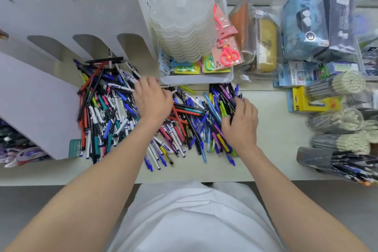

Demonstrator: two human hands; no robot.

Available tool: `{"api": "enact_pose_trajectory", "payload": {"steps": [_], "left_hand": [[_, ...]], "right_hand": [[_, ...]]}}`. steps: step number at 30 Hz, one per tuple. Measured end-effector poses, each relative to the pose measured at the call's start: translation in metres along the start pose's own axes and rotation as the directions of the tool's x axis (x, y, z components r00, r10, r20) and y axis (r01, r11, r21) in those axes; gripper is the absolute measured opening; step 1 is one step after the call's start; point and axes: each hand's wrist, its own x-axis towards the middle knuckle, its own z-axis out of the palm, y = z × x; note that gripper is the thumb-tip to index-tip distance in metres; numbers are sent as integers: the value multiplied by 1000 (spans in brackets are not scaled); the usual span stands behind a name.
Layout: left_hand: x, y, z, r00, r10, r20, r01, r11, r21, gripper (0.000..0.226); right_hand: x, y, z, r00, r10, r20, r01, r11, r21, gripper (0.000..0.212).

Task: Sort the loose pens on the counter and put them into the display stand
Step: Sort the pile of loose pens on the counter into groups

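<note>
A big heap of loose pens (110, 108) in blue, white, black, red and teal covers the pale counter (272, 149), from the stand across to the right. The white cardboard display stand (67, 24) rises at the left with rounded slots, and several pens lean against its base. My left hand (152, 99) lies palm down on the pile's middle, fingers spread toward the far pens. My right hand (242, 121) is at the pile's right side, fingers curled around a few dark pens (233, 106); what lies under either palm is hidden.
A white tray (196, 79) behind the pile carries a tall stack of clear plastic lids (182, 18) and carded scissors (227, 51). Bagged goods and boxes (306, 26) fill the back right. Bundled pencils in tubes (335, 86) lie along the right edge.
</note>
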Motion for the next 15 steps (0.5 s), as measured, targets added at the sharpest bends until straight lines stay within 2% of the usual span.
{"api": "enact_pose_trajectory", "payload": {"steps": [2,4,6,8,11,15], "left_hand": [[22,-9,-3,986,3,164,-24,992,122,52],[38,-17,-5,939,53,340,-131,969,210,64],[48,-24,-3,887,126,445,-256,935,245,73],[58,-33,0,842,153,518,-331,904,271,74],[67,-43,3,795,156,586,-387,875,291,73],[61,-55,6,767,279,577,-492,833,251,66]], "right_hand": [[0,-19,4,983,-180,-23,179,983,-47,53],[2,-39,10,937,-348,21,348,933,-95,45],[4,-58,18,893,-439,98,448,887,-110,41],[10,-74,27,876,-455,159,477,868,-141,39],[16,-87,35,890,-399,222,443,872,-209,38],[21,-93,43,903,-373,213,416,883,-219,38]]}}
